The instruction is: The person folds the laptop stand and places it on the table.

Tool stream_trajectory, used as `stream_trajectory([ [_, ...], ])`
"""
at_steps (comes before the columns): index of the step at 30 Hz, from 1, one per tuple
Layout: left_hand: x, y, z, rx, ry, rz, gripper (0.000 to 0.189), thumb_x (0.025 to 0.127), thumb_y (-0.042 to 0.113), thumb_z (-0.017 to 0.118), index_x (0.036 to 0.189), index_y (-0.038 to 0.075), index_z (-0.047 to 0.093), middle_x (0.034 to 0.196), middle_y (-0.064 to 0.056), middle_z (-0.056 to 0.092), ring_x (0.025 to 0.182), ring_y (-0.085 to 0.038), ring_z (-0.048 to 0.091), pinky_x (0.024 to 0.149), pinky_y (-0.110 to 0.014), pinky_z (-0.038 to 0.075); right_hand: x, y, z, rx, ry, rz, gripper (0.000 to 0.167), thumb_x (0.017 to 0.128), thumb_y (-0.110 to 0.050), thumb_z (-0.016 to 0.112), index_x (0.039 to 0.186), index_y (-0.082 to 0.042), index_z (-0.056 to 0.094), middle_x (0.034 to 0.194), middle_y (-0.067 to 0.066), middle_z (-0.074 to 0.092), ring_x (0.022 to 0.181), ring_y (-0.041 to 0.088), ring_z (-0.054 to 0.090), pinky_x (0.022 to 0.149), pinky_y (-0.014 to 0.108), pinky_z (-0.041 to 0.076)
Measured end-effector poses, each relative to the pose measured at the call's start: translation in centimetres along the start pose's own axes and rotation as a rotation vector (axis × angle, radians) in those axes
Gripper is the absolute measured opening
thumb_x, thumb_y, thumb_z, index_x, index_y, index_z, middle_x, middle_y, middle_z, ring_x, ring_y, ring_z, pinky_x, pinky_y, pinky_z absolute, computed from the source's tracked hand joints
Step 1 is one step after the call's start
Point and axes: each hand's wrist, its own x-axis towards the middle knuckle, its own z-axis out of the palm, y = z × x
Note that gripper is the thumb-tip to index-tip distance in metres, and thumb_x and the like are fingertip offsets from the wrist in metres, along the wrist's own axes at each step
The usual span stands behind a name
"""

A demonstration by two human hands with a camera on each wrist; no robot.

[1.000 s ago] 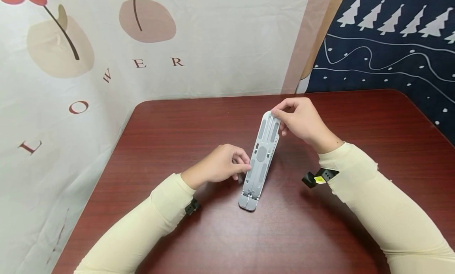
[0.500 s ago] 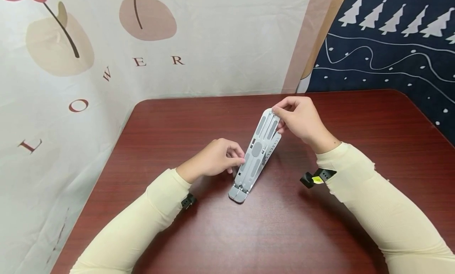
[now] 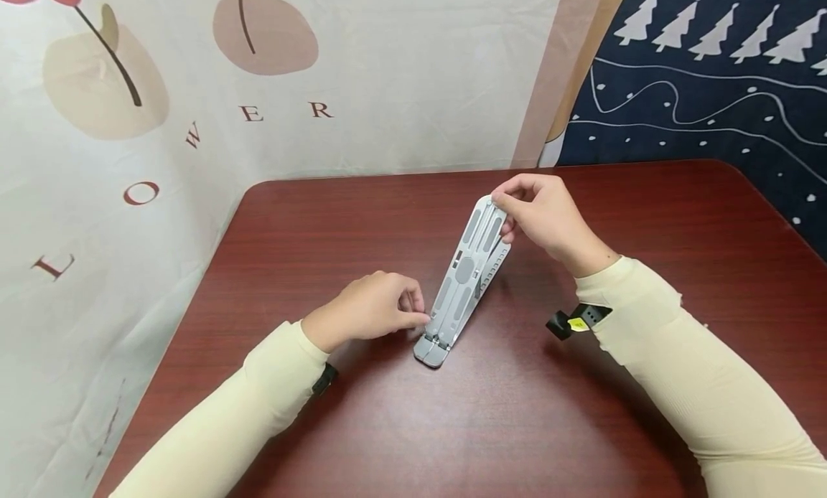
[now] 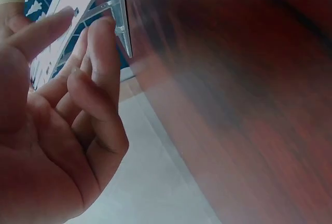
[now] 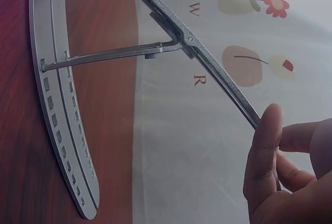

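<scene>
A silver folding laptop stand [image 3: 464, 270] leans on the table with grey pads facing up and its hinged foot toward me. My right hand [image 3: 541, 214] pinches the far end of its upper plate between thumb and fingers. In the right wrist view, a strut [image 5: 116, 54] runs from the raised plate down to a slot in the notched rail [image 5: 57, 120], holding the two apart at an angle. My left hand [image 3: 371, 308], fingers loosely bent, is at the stand's lower left edge, thumb tip right at the plate; its fingertips overlap the frame in the left wrist view.
The stand rests on a dark red-brown wooden table [image 3: 310, 232]. Behind it hangs a pale cloth [image 3: 413, 89] with printed letters and flowers, and a navy cloth [image 3: 698, 103] with white trees at right. A black wrist camera [image 3: 561, 326] sits under the right sleeve.
The stand has shifted left and its upper plate has swung away from the notched rail, widening the gap. My left hand has slid down toward the foot; my right hand keeps its pinch.
</scene>
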Motion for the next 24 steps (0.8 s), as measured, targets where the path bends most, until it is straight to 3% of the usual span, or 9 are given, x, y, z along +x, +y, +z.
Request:
stream_trajectory([
  [4, -0.7, 0.0, 0.3, 0.088, -0.024, -0.01, 0.024, 0.081, 0.05, 0.079, 0.077, 0.032, 0.064, 0.066, 0.023, 0.063, 0.066, 0.0, 0.059, 0.067, -0.033, 0.047, 0.1, 0.0, 0.1, 0.02, -0.009, -0.017, 0.021, 0.097, -0.009, 0.064, 0.114, 0.002, 0.069, 0.076, 0.008, 0.06, 0.053, 0.013, 0.057, 0.054, 0.025, 0.055],
  [10, -0.8, 0.1, 0.9, 0.164, -0.058, -0.039, 0.033, 0.071, 0.059, 0.082, 0.076, 0.033, 0.064, 0.068, 0.019, 0.061, 0.067, -0.005, 0.057, 0.066, -0.035, 0.046, 0.2, 0.1, 0.1, 0.002, -0.013, -0.034, 0.023, 0.096, -0.009, 0.064, 0.117, -0.002, 0.071, 0.072, 0.006, 0.061, 0.053, 0.012, 0.056, 0.053, 0.026, 0.055],
  [15, -0.6, 0.1, 1.1, 0.167, -0.095, -0.032, 0.037, 0.068, 0.06, 0.084, 0.08, 0.031, 0.064, 0.067, 0.018, 0.062, 0.067, -0.004, 0.057, 0.067, -0.034, 0.046, 0.2, 0.2, -0.2, -0.007, -0.021, -0.066, 0.023, 0.095, -0.009, 0.066, 0.116, -0.001, 0.072, 0.072, 0.006, 0.062, 0.055, 0.013, 0.057, 0.054, 0.025, 0.055],
  [24, -0.6, 0.6, 1.5, 0.21, -0.127, -0.011, 0.047, 0.062, 0.061, 0.087, 0.084, 0.029, 0.061, 0.062, 0.016, 0.059, 0.067, -0.008, 0.056, 0.064, -0.035, 0.046, 0.2, 0.6, -0.6, -0.156, 0.012, -0.121, 0.019, 0.095, -0.016, 0.068, 0.111, -0.008, 0.075, 0.072, 0.002, 0.063, 0.053, 0.014, 0.051, 0.048, 0.025, 0.044],
])
